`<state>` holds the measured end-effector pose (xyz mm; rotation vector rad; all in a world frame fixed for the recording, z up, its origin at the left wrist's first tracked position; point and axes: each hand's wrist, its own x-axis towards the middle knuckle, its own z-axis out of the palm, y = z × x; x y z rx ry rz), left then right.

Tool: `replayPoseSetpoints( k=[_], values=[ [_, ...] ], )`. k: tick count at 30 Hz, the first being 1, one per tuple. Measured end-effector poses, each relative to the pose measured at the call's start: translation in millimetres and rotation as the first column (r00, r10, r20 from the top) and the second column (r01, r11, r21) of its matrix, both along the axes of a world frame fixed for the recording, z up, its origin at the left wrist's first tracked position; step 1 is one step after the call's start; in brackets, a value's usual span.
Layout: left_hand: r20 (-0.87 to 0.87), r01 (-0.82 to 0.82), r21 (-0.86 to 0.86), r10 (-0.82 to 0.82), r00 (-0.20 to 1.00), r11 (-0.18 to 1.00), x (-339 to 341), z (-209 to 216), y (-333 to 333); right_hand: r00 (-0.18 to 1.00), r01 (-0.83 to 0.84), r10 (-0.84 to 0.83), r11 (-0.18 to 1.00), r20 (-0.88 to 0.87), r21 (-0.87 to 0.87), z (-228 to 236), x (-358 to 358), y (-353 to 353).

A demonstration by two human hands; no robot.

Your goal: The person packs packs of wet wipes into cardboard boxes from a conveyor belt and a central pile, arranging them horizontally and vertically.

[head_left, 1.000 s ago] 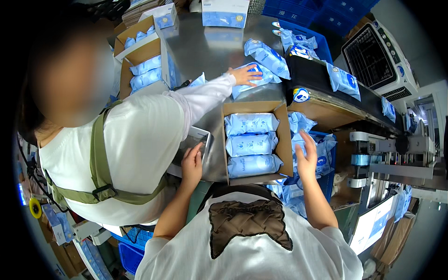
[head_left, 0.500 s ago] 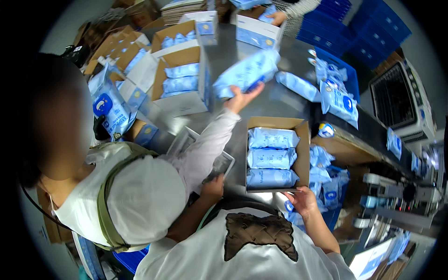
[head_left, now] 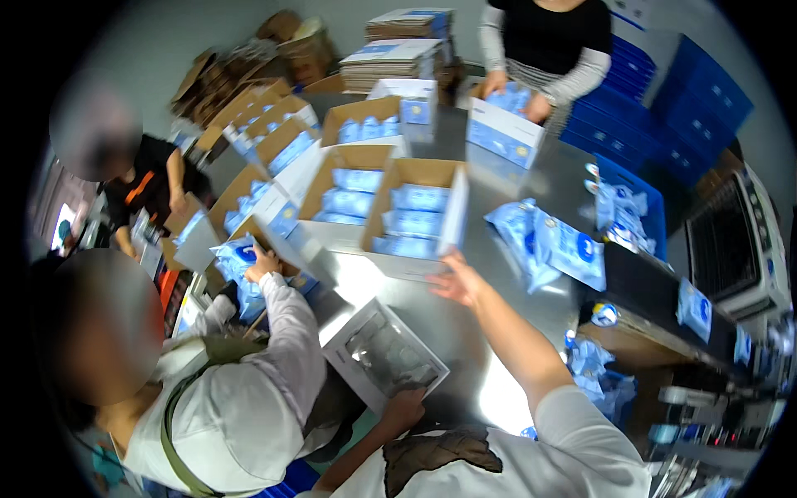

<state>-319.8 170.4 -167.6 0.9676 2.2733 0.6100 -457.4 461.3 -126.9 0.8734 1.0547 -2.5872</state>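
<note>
My right hand (head_left: 458, 280) has its fingers apart at the near right corner of an open carton (head_left: 404, 264). In that carton lie several light-blue soft packs (head_left: 413, 222), stacked in a row. My left hand (head_left: 404, 409) grips the near edge of a tilted white box (head_left: 353, 339), rectangular, with a grey, shiny interior and no packs visible in it. Another filled carton (head_left: 313, 205) stands against the left side of the first one. Two loose blue packs (head_left: 571, 249) overlap on the metal table to the right.
A co-worker at my left handles blue packs (head_left: 241, 264) beside several open cartons (head_left: 286, 149). Across the table, another person's hands are in a white carton (head_left: 506, 137). A blue crate (head_left: 656, 207) and a black conveyor (head_left: 635, 278) lie right. Flattened cartons (head_left: 390, 62) are stacked behind.
The filled carton by my right hand has moved forward and left, against another carton. The co-worker's pack has gone from mid-table to the left cartons. My view has shifted.
</note>
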Motion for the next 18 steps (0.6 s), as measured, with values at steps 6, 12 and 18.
replayPoseSetpoints(
  k=[6,12,18],
  values=[
    [-0.267,0.097,0.084,-0.071,0.961,0.992,-5,-21,14,0.992,-0.080,0.110,0.925,-0.062,0.372,8,98,36],
    [-0.239,0.191,0.113,-0.160,0.958,0.975,-21,-30,32,0.766,-0.120,-0.592,-0.516,-0.251,0.848,104,461,94],
    [-0.411,0.049,0.068,-0.017,0.912,0.996,-39,-50,35,-0.215,-0.511,-0.765,0.617,0.606,0.598,141,725,-30]
  ],
)
